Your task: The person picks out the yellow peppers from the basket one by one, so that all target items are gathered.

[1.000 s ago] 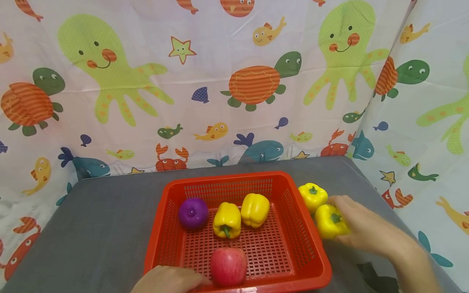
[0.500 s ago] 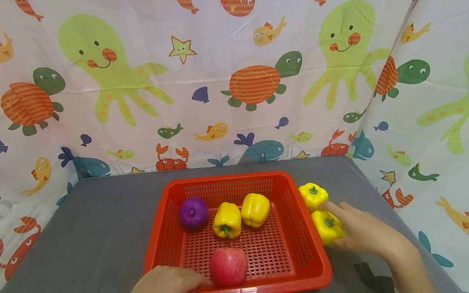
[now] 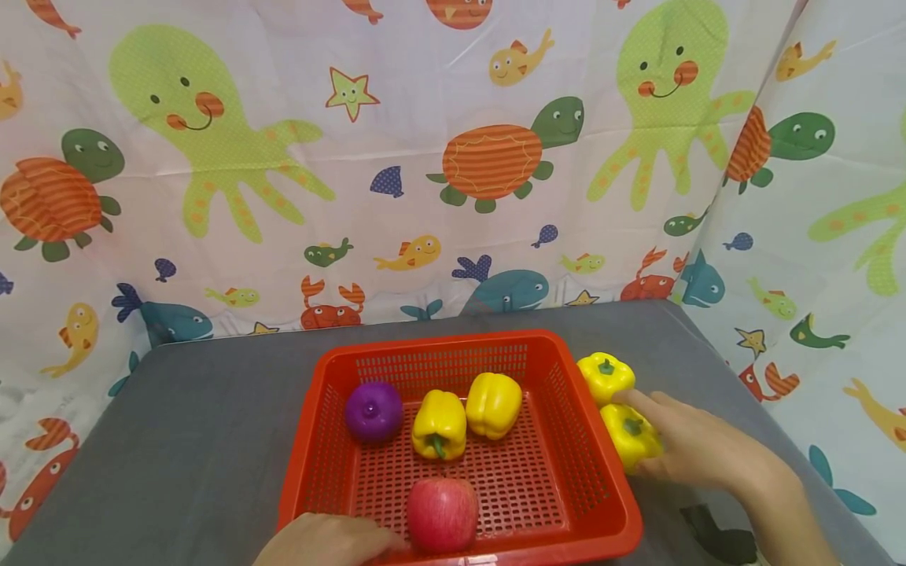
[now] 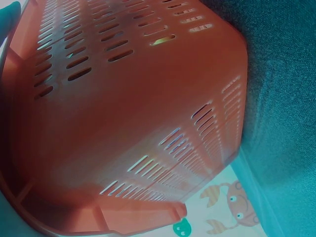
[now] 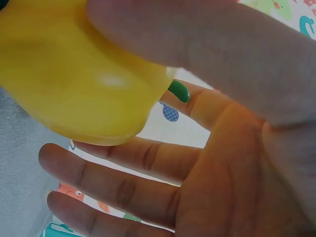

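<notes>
At the right outer side of a red plastic basket [image 3: 552, 472], my right hand [image 3: 708, 448] holds a yellow bell pepper [image 3: 630, 440] between thumb and fingers. In the right wrist view the thumb lies across this pepper [image 5: 94, 84], and the other fingers spread along its far side. Another yellow bell pepper [image 3: 606, 379] stands upright just behind it. My left hand [image 3: 329, 541] grips the basket's front rim near the left corner, mostly cut off by the frame. Inside are a purple round vegetable [image 3: 373, 411], two yellow bell peppers [image 3: 439, 424] and a red apple [image 3: 443, 515].
A grey cloth surface [image 3: 184, 440] lies under the basket and extends to both sides. A white curtain [image 3: 425, 157] printed with sea animals hangs behind and at the sides. A dark patch [image 3: 718, 534] shows beneath my right wrist.
My right hand has shifted slightly left and toward me with the yellow bell pepper, bringing it against the basket's side. The left hand and basket contents stay put.
</notes>
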### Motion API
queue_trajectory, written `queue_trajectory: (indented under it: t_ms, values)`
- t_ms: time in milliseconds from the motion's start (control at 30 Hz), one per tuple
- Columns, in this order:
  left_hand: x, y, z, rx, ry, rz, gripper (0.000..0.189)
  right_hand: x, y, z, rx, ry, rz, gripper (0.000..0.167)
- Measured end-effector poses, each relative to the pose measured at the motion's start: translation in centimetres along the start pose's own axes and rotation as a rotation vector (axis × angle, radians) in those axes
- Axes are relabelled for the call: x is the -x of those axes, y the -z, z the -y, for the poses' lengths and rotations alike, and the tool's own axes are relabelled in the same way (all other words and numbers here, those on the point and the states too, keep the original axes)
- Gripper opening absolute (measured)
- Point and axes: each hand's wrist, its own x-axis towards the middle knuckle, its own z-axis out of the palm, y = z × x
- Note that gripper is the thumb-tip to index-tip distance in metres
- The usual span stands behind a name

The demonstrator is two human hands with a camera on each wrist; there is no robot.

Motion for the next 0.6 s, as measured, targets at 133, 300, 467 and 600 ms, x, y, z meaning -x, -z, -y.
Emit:
queue_trajectory:
  t_ms: [133,300,467,600]
  values:
    - [-0.04,-0.02,0.05,-0.003,-0.014,-0.010,0.046,-0.23,-0.08,-0.24,0.026,0.025,-0.002,0.076]
    - [0.00,0.02,0.12,-0.009,-0.024,-0.016,0.046,-0.52,-0.31,-0.33,0.028,0.044,-0.003,0.076]
    - [0.00,0.15,0.18,-0.010,-0.009,0.000,0.046,-0.62,-0.43,-0.38,0.010,0.047,-0.005,0.077]
    - [-0.06,0.20,0.11,-0.012,-0.006,0.007,0.046,-0.61,-0.38,-0.32,0.016,0.050,-0.011,0.077]
